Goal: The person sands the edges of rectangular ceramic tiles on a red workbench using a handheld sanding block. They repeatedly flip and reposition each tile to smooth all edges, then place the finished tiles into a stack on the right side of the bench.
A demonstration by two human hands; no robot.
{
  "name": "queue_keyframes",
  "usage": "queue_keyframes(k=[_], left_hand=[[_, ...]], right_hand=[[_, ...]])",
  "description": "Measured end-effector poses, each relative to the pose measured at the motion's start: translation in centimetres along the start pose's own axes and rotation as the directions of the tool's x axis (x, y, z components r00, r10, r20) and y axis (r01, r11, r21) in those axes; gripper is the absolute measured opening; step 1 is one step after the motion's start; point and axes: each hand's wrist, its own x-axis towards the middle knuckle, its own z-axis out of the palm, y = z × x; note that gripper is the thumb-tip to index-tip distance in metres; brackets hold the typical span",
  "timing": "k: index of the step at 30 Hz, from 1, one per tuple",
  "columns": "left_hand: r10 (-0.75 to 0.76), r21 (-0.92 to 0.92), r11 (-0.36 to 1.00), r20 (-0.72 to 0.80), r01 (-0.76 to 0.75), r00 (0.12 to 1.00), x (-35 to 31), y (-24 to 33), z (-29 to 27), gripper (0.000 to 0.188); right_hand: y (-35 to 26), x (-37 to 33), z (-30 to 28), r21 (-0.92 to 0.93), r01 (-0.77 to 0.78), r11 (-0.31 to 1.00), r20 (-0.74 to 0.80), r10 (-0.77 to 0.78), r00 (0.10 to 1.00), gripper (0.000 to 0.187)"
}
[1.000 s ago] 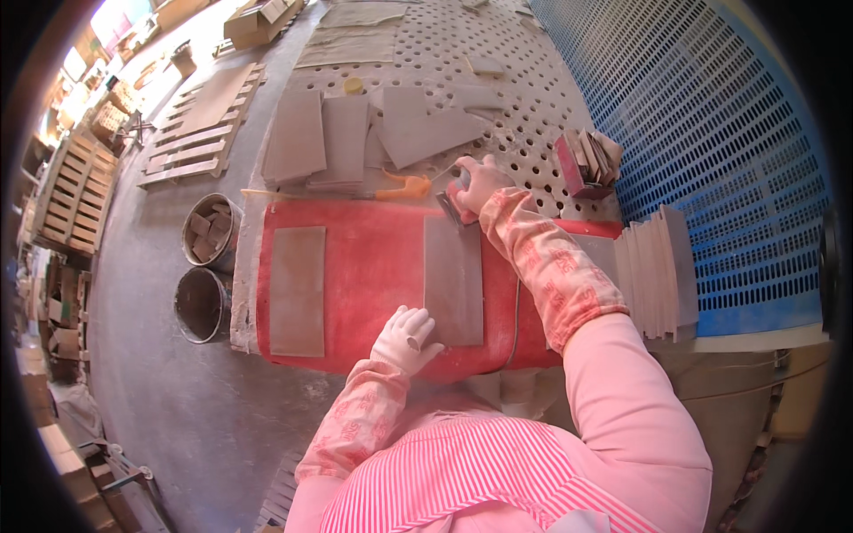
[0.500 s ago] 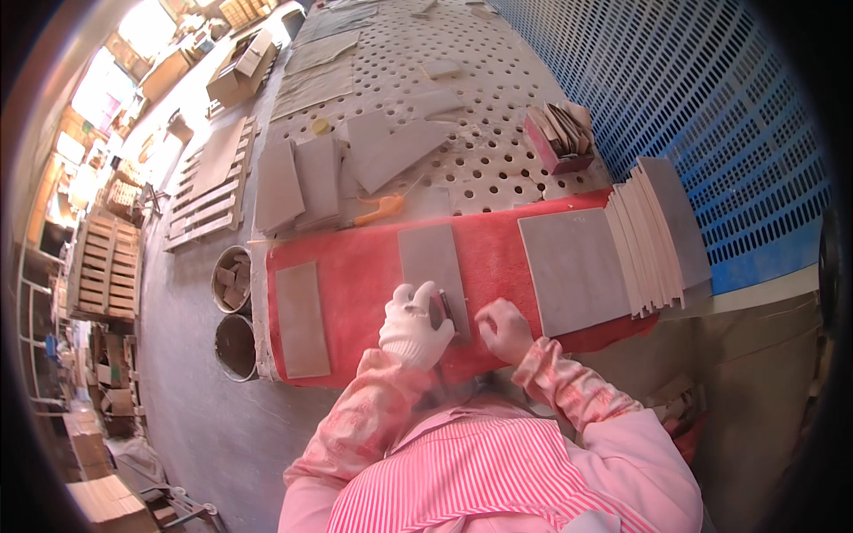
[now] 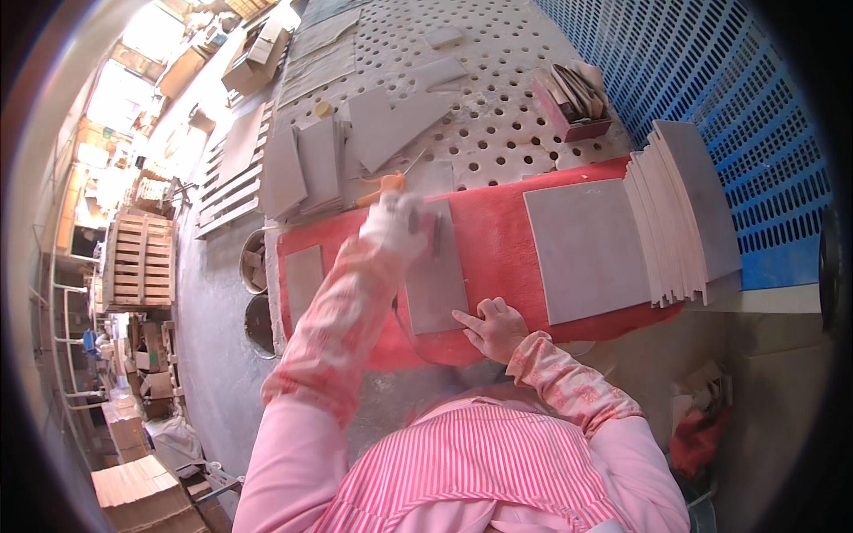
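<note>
My left hand (image 3: 394,224), in a white knit glove and smeared by motion, is over the far part of a narrow grey board (image 3: 437,293). Its fingers are closed round a small dark block (image 3: 436,233), only partly visible, against the board's face. Bare, my right hand (image 3: 496,329) rests at the board's near right corner, index finger stretched toward the edge and the other fingers loosely bent. A red cloth (image 3: 498,258) lies under the board. Left of it, a second narrow board (image 3: 303,275) is partly covered by my left forearm.
To the right lie a wide grey board (image 3: 586,244) and a leaning row of boards (image 3: 666,218) beside a blue perforated panel (image 3: 755,133). Farther off are a box of thin pieces (image 3: 573,102), stacked boards (image 3: 320,164) and an orange-handled tool (image 3: 382,188). Bins (image 3: 258,324) stand at left.
My left hand has slid away from me along the board with the dark block. My right hand has moved to the board's near corner, index finger now extended. The whole view has shifted slightly.
</note>
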Motion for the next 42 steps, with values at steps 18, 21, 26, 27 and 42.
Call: queue_keyframes(k=[18, 21, 26, 27, 42], left_hand=[[-0.107, -0.033, 0.994, -0.003, 0.107, 0.994, 5.8, -2.3, -0.4, 0.071], [-0.049, 0.057, 0.997, -0.031, 0.051, 0.998, 1.0, -1.6, 0.3, 0.072], [0.052, -0.011, 0.999, -0.016, -0.052, 0.999, -11.7, -1.0, 0.9, 0.07], [0.041, -0.021, 0.999, 0.001, -0.041, 0.999, -12.8, -0.9, 1.0, 0.069], [-0.044, -0.023, 0.999, -0.056, 0.043, 0.997, 5.0, -0.5, 0.6, 0.065]], right_hand=[[-0.3, 0.4, 0.4, 0.007, 0.016, 1.0, -0.004, -0.016, 1.0, 0.045], [-0.2, 0.4, 0.3, 0.013, 0.039, 0.999, -0.034, -0.039, 0.999, 0.044], [-0.2, 0.3, 0.5, -0.007, 0.029, 1.0, -0.02, -0.03, 0.999, 0.042], [-0.2, 0.3, 0.5, -0.007, 0.019, 1.0, -0.01, -0.019, 1.0, 0.041], [-0.2, 0.3, 0.7, 0.022, 0.028, 0.999, -0.082, -0.026, 0.996, 0.041]])
